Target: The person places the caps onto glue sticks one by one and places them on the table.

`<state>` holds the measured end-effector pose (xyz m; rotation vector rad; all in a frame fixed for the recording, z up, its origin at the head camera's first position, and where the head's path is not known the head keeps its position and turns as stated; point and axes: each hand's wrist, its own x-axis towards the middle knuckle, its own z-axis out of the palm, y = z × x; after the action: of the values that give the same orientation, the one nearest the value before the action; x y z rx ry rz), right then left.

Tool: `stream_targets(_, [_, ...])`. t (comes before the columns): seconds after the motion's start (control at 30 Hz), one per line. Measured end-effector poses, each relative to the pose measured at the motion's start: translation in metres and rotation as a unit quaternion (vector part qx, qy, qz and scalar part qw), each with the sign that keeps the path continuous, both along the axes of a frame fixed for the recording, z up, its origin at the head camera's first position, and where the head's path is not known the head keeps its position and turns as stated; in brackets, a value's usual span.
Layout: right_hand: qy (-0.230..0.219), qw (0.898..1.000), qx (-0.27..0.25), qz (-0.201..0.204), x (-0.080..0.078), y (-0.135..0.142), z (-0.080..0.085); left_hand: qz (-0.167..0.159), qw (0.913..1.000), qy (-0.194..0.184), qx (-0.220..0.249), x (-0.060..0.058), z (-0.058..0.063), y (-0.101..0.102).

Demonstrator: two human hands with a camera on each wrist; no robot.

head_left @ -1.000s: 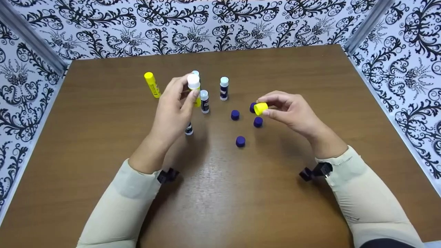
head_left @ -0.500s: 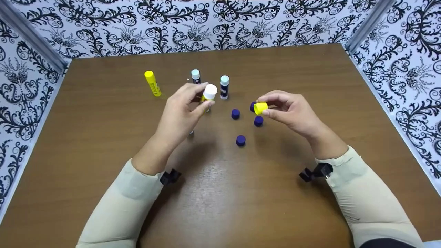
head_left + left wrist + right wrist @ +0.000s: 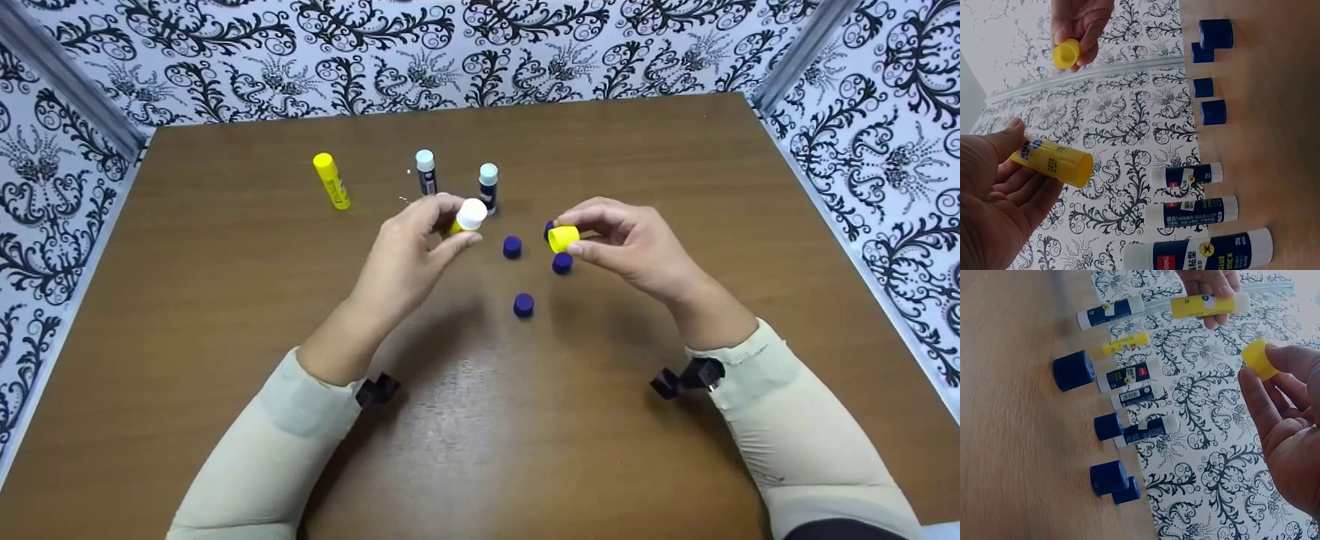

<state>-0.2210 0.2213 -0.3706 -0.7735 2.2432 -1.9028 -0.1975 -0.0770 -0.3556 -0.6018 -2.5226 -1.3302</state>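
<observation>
In the head view my left hand (image 3: 405,255) holds a yellow glue stick (image 3: 471,214) above the table, its white top bare. The left wrist view shows the yellow barrel (image 3: 1058,160) between thumb and fingers. To the right, my right hand (image 3: 637,251) pinches a yellow cap (image 3: 563,238) between thumb and fingertips, its hollow end facing left towards the glue stick. Cap and stick are apart. Below and around the cap, several dark blue caps (image 3: 523,305) sit on the table; one is partly hidden behind the right hand's fingers.
Several uncapped navy glue sticks (image 3: 1129,377) stand upright on the wooden table (image 3: 240,300); in the head view the left hand hides some. A capped yellow glue stick (image 3: 332,180) stands at the back left. Patterned panels (image 3: 420,60) border the back and sides.
My left hand has moved right and slightly nearer with the glue stick, closing the gap to the cap. The right hand has barely moved.
</observation>
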Motion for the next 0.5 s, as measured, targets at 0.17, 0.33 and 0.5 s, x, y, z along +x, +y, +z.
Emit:
stream_targets(0.17, [0.005,1.000,-0.003,0.006,0.0036,-0.0021,0.0010,-0.011,0.9991,-0.040,-0.012,0.0027,-0.0001,0.0047])
stream_targets(0.33, [0.007,1.000,0.003,0.004,0.0054,-0.0045,0.0019,-0.019,0.9989,-0.030,-0.031,0.0034,-0.0034,0.0082])
stream_targets(0.5, [0.007,1.000,0.009,0.002,0.0071,-0.0052,0.0022,-0.028,0.9980,-0.009,-0.056,0.0051,-0.0061,0.0109])
